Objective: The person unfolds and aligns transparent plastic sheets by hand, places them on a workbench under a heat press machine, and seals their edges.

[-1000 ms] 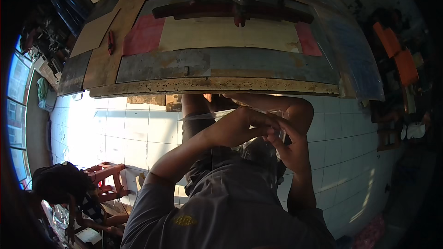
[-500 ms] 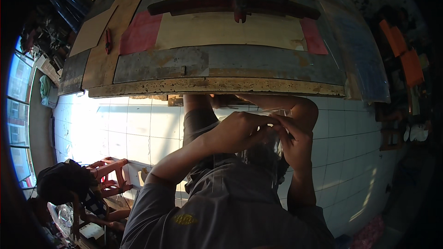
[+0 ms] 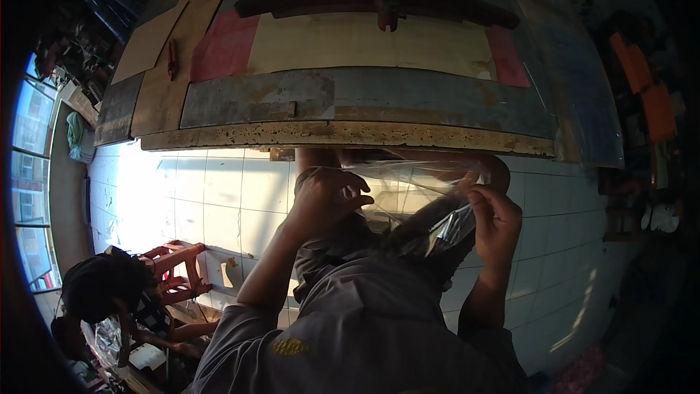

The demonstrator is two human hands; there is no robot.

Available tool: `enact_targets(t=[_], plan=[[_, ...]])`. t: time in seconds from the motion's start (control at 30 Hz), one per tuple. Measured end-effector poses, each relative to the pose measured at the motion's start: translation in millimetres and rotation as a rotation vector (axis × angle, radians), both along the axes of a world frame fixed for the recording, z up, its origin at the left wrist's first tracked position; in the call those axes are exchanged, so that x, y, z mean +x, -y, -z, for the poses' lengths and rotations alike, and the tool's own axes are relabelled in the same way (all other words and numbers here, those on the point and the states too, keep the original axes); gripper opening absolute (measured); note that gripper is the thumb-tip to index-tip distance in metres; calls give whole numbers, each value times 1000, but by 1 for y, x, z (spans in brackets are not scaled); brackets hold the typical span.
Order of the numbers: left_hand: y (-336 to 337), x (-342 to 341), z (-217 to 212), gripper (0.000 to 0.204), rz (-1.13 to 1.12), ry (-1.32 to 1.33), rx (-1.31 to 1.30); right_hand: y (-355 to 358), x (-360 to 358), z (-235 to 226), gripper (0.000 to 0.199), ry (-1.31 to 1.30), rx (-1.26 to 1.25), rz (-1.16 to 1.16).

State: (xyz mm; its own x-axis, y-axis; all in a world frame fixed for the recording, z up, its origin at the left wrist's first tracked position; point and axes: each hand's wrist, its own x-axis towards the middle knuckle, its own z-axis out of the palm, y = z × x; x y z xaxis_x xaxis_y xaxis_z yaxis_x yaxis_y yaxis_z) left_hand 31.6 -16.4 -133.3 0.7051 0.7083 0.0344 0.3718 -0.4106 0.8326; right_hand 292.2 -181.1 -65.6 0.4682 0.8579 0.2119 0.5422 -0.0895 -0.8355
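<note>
A sheet or bag of clear plastic film [image 3: 415,182] is stretched over my lap, below the bench's front edge. My left hand [image 3: 324,204] has its fingers curled at the film's left side. With thumb and fingertips, my right hand [image 3: 497,220] pinches the film's right side. The film is wrinkled and catches the light; whether it has one layer or two cannot be made out. Its lower part hangs against my dark clothes and is hard to see.
Ahead stands a workbench with a worn wooden front edge [image 3: 343,133]. A dark machine with a long bar [image 3: 328,6] sits above a yellowish sheet [image 3: 364,44]. A red cutter [image 3: 172,60] lies left. Another person [image 3: 109,288] works at lower left beside a red stool [image 3: 179,270].
My hands have moved apart from close together, left hand to the left and right hand to the right. The clear plastic film is now spread between them.
</note>
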Motion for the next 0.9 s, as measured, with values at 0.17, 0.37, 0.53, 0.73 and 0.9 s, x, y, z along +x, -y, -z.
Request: enact_targets(t=[0.17, 0.37, 0.53, 0.73, 0.9], plan=[[-10, -24, -9, 15, -112, -51, -18, 14, 26, 11, 14, -54, 9, 32], [-14, -31, 13, 14, -249, 223, 166, 25, 43, 15, 20, -131, 98, 39], [-8, -28, 26, 14, -184, 346, -413, 24, 54, 24, 25, -195, 120, 71], [-2, -21, 2, 22, -210, 505, -479, 23, 62, 35, 35, -240, 52, 157], [-2, -22, -18, 23, -159, 361, -492, 21, 64, 44, 34, -257, 36, 194]])
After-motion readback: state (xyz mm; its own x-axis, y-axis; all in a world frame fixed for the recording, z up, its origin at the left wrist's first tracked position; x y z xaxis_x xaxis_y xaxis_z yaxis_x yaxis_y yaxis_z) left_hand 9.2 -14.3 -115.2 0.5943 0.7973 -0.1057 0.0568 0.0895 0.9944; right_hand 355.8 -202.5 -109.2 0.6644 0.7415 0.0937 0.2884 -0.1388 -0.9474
